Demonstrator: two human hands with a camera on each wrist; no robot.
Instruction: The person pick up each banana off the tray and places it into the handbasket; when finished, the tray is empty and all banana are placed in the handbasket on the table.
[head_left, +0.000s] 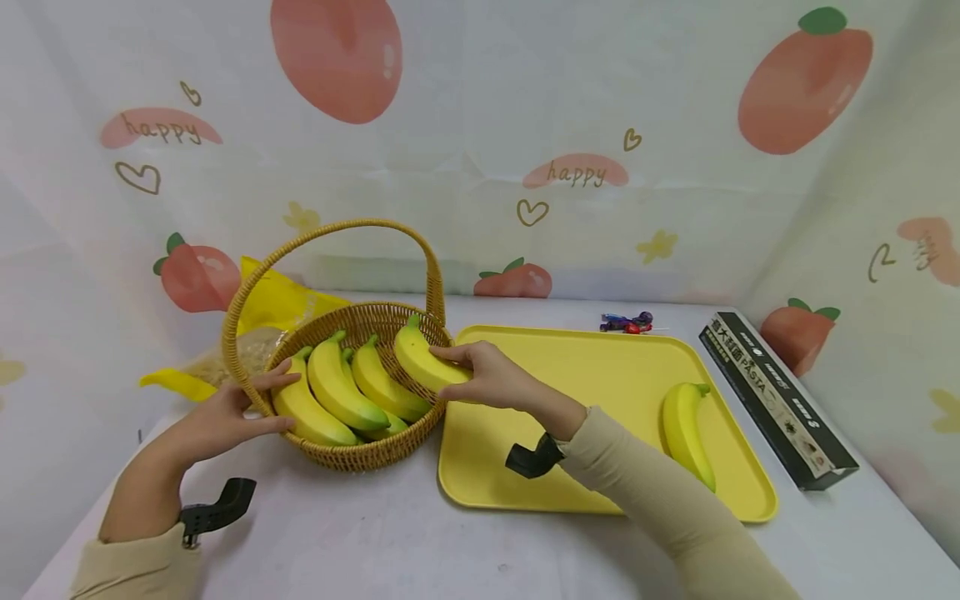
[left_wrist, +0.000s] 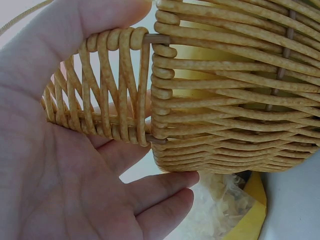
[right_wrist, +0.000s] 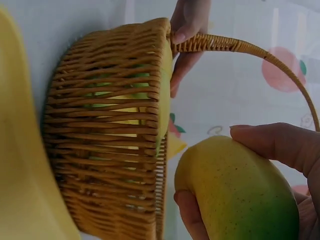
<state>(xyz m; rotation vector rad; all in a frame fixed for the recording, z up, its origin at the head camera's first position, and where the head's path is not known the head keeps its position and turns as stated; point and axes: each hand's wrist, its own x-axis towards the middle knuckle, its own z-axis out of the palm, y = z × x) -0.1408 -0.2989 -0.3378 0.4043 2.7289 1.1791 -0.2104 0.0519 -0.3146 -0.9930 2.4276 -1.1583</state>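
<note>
A wicker basket (head_left: 352, 457) with a tall arched handle (head_left: 330, 229) holds several yellow bananas (head_left: 341, 387) with greenish ends. My left hand (head_left: 213, 425) grips it at the left side; in the left wrist view the thumb and fingers lie around the foot of the handle (left_wrist: 112, 90). With my right hand (head_left: 498, 379) I hold one banana (head_left: 420, 360) over the basket's right rim. Seen from the right wrist, thumb and fingers pinch this banana (right_wrist: 240, 195) from both sides, beside the basket wall (right_wrist: 105, 135). Its lower end is partly hidden by my hand.
To the right of the basket lies a yellow tray (head_left: 577, 367) with one banana (head_left: 684, 433) on it. A black pasta box (head_left: 776, 400) lies beyond the tray's right edge. Wrapped candies (head_left: 628, 323) are behind the tray. A yellow bag (head_left: 281, 296) stands behind the basket.
</note>
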